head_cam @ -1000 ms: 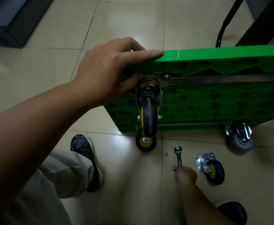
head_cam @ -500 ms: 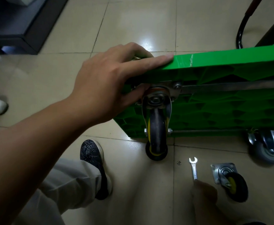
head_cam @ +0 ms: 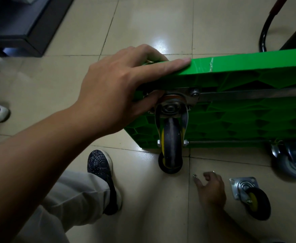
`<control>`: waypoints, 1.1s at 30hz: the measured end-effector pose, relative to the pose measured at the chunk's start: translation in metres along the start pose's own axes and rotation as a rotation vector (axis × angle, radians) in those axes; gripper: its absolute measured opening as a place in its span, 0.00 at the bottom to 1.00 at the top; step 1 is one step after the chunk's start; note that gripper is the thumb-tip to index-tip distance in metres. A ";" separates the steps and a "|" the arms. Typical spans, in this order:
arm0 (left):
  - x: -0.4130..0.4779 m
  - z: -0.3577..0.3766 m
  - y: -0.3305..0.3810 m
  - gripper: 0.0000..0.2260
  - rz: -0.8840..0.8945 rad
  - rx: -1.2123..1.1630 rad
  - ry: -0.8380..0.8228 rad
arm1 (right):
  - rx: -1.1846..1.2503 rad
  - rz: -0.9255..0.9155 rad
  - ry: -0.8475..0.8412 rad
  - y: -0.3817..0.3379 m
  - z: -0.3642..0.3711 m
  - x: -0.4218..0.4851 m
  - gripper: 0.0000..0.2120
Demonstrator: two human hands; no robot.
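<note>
My left hand [head_cam: 112, 95] grips the top edge of the green cart platform [head_cam: 249, 109], which stands tipped on the floor [head_cam: 143, 32], thumb by a mounted caster [head_cam: 171, 137]. I count 3 mounted, plus 1 loose caster [head_cam: 252, 197] beside my right hand [head_cam: 212, 188]. Its loosely spread fingers end just beside 1 washer [head_cam: 194, 176]; I cannot tell if it holds anything.

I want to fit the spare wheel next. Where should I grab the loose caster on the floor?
Pinch the loose caster by its square mounting plate, coming from above on the right hand side. It lies on its side, plate tilted up off the floor; the wheel would likely swivel.
</note>
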State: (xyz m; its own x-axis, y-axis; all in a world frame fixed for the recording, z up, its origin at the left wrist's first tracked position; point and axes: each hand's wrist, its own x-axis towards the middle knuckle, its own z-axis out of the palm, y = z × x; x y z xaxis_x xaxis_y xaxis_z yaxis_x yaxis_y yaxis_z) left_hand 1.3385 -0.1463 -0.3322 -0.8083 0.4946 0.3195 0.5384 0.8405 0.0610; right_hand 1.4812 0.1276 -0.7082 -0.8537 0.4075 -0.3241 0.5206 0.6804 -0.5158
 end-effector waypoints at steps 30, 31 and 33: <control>0.001 -0.002 0.001 0.27 -0.012 -0.115 -0.019 | 0.587 0.158 0.040 -0.160 -0.124 -0.009 0.06; 0.001 -0.003 0.001 0.27 -0.015 -0.118 -0.021 | 0.620 0.112 0.059 -0.175 -0.140 -0.012 0.06; 0.001 -0.005 0.001 0.28 -0.012 -0.126 -0.017 | 0.687 0.028 0.105 -0.200 -0.170 -0.021 0.04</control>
State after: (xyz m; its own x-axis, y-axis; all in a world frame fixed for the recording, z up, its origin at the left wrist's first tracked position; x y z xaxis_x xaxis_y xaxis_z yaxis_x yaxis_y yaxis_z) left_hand 1.3398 -0.1458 -0.3268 -0.8179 0.4897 0.3019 0.5540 0.8120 0.1837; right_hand 1.3931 0.0866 -0.4629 -0.8183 0.4995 -0.2846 0.4019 0.1432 -0.9044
